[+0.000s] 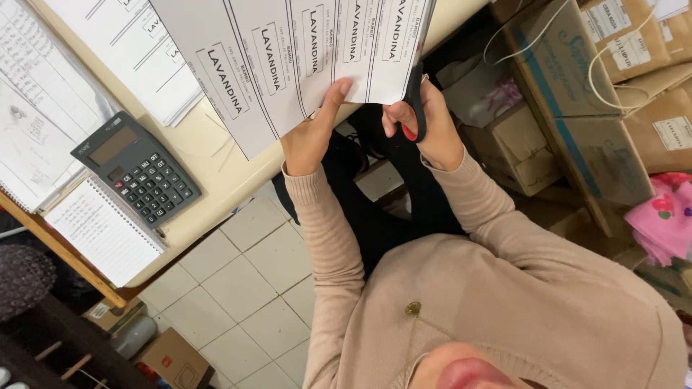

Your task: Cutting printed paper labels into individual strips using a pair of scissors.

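While the sheet (288,50) hangs out past the counter (216,155) edge, the left hand (311,133) pinches its near edge, thumb on top and fingers hidden under the paper. That sheet is white, printed with rows of boxed labels between long ruled lines, and it fills the upper middle of the view. Just right of the left hand, the right hand (425,126) is closed through the handles of the scissors (415,101) (dark outside, red inside), whose blades run up along the sheet's right edge; how far the blades gape cannot be told. Both sleeves (324,238) are beige knit, and the same sweater covers the chest at lower right.

On the counter to the left lies a grey calculator (137,169), tilted, with a spiral notebook (101,230) just near of it. Further left are handwritten papers (36,108), and far of the calculator a stack of more printed sheets (137,50). A few thin paper slivers (220,148) rest on the bare counter between the calculator and the held sheet.

Below the counter the floor (245,288) is pale tile, with a small cardboard box (176,360) at its near-left corner. To the right stand brown cartons (577,94) and paper parcels with white labels, and a pink cloth (667,216) sits at the right edge.
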